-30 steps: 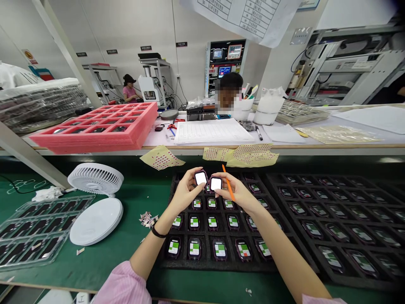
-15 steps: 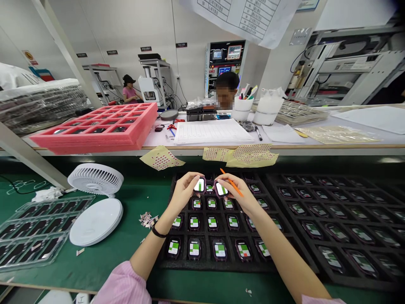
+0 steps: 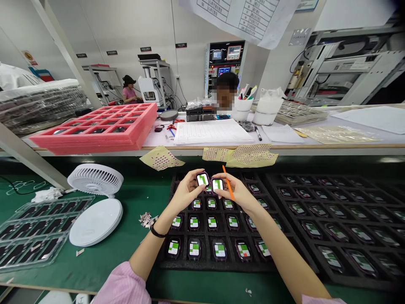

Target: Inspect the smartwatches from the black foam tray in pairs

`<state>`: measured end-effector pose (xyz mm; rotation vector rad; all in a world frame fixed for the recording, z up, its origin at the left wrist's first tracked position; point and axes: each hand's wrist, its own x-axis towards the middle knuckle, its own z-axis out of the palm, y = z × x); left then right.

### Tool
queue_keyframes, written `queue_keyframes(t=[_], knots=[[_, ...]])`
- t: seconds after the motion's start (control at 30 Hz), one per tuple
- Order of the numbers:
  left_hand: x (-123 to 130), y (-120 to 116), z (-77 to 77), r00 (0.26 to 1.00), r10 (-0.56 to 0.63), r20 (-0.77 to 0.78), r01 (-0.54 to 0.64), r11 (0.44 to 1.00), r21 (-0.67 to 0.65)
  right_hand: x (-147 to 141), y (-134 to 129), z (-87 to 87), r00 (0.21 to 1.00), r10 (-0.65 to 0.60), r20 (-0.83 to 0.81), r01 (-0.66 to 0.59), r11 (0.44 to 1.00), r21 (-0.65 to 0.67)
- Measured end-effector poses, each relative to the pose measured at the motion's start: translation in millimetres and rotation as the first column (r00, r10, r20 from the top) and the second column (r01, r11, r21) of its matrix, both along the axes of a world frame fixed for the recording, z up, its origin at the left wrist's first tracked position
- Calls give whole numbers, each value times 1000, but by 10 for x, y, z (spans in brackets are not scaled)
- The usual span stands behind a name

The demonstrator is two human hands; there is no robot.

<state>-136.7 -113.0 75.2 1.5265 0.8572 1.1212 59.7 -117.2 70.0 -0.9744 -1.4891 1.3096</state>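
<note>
My left hand [image 3: 186,192] pinches a small rounded-square watch-like device [image 3: 202,179] with a dark purple rim and a lit green-and-white screen. My right hand [image 3: 236,195] holds a matching device [image 3: 217,184] beside it, with a thin orange stick [image 3: 229,190] between its fingers. Both devices are tilted up just above the near black foam tray [image 3: 165,253], which holds rows of similar devices. My hands hide the tray's far row.
A second black tray [image 3: 316,270] of devices lies to the right. On the green mat to the left are a white fan [image 3: 95,180], a clear plastic tray [image 3: 38,230] and loose scraps. Yellow dotted sheets [image 3: 251,155] hang over the bench edge, beyond which a co-worker sits.
Both devices have risen back toward me and face up again. Their screens went from plain white to green-and-white, and my hands sit closer together than half a second ago.
</note>
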Motion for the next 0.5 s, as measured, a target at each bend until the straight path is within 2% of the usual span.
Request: queue_keyframes(t=[0.17,0.33,0.5], knots=[[-4,16,-11,1000,-26,14,26,1000,-17,-10,7,-7,999,-46,-21,46,999,-12],[-3,49,-33,999,41,11,-41,999,-16,-32,-19,50,993,-115,-35,113,991,-66],[1,53,-26,994,109,-4,-109,994,-29,-33,-57,93,994,-71,-81,64,994,-91]])
